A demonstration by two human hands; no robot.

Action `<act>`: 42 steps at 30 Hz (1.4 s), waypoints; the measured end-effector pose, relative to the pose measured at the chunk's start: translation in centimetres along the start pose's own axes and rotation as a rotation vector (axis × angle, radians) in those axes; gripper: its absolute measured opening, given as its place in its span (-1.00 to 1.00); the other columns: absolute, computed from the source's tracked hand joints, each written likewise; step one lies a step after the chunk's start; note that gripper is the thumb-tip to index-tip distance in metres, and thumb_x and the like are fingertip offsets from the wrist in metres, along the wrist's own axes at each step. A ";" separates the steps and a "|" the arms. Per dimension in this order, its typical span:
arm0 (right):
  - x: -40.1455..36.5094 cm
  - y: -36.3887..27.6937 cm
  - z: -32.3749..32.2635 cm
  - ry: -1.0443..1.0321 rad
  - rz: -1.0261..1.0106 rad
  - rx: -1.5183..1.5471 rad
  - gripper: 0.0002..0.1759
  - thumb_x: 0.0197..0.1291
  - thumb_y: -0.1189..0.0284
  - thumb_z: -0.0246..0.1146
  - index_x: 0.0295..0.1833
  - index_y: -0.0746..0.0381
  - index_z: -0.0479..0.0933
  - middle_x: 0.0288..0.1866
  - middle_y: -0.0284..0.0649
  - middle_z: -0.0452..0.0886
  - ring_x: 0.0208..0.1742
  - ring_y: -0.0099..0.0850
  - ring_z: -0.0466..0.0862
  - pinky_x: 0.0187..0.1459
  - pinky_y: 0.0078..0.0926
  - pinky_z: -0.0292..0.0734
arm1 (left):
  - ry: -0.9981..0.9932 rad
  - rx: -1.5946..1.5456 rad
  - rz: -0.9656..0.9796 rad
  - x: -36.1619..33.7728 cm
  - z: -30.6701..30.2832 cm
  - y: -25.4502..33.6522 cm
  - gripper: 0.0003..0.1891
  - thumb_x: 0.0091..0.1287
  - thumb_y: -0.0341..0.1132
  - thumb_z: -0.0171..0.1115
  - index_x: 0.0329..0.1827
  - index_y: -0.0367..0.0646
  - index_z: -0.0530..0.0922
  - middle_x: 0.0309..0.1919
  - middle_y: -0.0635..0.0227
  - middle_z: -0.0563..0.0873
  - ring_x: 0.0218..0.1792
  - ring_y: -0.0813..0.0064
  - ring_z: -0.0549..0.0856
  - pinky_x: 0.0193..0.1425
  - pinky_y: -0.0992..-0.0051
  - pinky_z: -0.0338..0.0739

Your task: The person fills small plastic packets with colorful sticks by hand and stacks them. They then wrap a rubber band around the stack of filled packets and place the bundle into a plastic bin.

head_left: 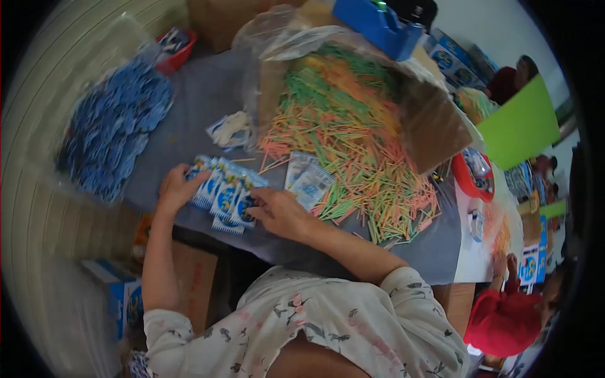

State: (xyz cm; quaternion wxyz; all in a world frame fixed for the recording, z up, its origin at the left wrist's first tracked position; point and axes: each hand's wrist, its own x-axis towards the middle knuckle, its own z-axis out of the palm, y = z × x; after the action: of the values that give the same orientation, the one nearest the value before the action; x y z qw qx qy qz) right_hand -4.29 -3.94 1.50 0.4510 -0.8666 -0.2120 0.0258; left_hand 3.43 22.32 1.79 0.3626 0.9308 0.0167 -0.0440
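Note:
A row of overlapping blue-and-white packets [224,196] lies on the grey table cover near its front edge. My left hand [181,187] grips the row's left end, thumb on top of the packets. At the right end, my right hand [276,212] has its fingers bent onto the last packet; its fingertips are partly hidden. Just beyond my right hand, more packets [309,179] lie flat against a big heap of thin green, orange and pink sticks [359,132]. A bundle of white bands [232,130] sits behind the row.
The sticks spill from a plastic-lined cardboard box [436,129]. A blue tape dispenser [378,28] stands behind it. To the left is a clear bag of blue wrappers [116,126]. Red bowls [464,178] stand at both sides. A co-worker in red [504,321] works at the right.

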 end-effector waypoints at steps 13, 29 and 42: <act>2.5 0.9 1.7 0.037 -0.024 0.043 -0.63 0.12 0.45 0.36 -0.01 0.40 0.47 -0.25 0.16 0.65 -0.15 0.11 0.67 -0.12 -0.06 0.55 | -0.268 -0.134 -0.077 0.4 -0.1 2.7 -0.09 -0.13 0.20 0.62 0.07 -0.37 0.44 -0.04 0.05 0.67 -0.04 0.34 0.70 -0.01 0.41 0.61; 4.5 1.3 3.9 0.113 -0.007 0.104 -0.52 0.03 0.41 0.45 0.02 0.29 0.42 -0.23 0.06 0.64 -0.08 0.08 0.64 -0.04 -0.10 0.51 | -0.177 -0.414 0.010 -2.6 2.2 1.9 0.24 -0.27 -0.23 0.75 0.52 -0.32 0.14 0.13 0.14 0.63 0.09 0.35 0.66 0.17 0.40 0.59; 4.7 2.7 6.4 0.220 0.018 0.327 0.33 -0.43 0.38 0.69 0.53 0.32 0.09 -0.09 -0.05 0.61 -0.21 -0.29 0.68 -0.05 -0.37 0.60 | 0.027 -1.046 0.022 -7.8 3.5 1.6 -0.13 -0.08 -0.64 0.52 0.37 -0.25 0.30 0.02 0.22 0.69 -0.05 0.39 0.75 0.02 0.39 0.70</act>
State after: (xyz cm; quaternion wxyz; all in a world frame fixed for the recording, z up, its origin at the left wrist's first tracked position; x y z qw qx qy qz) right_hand -0.57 1.46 -3.74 0.6061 -0.7812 -0.1465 -0.0310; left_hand -4.46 18.78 1.02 0.7793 0.6257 0.0315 -0.0138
